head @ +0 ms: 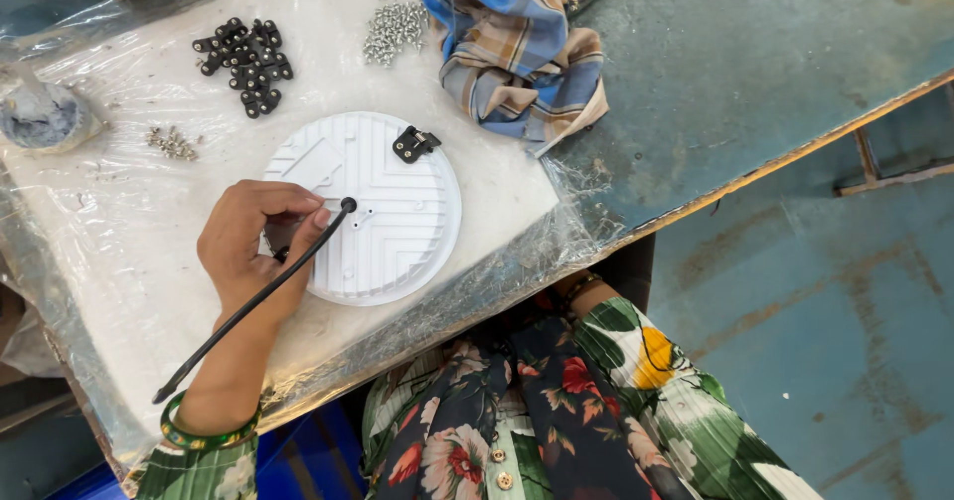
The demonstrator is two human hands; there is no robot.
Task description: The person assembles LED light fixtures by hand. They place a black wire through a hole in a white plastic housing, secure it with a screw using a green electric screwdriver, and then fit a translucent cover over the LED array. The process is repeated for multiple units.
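Note:
A round white ribbed disc (397,232) lies flat on a white board wrapped in plastic film (119,222). My left hand (248,247), with a green bangle at the wrist, rests on the disc's left edge and pinches a black cable (229,326). The cable's ringed end sits near the middle of the disc. A small black part shows under my fingers at the disc's rim. A black clip (414,143) is mounted on the disc's upper rim. My right hand is hidden; only its forearm shows, going under the table edge.
A heap of black clips (246,63) and a pile of silver screws (395,28) lie at the back of the board. A few more screws (171,142) lie at the left. A crumpled plaid cloth (517,48) sits at the right, on the blue-green metal table (715,73).

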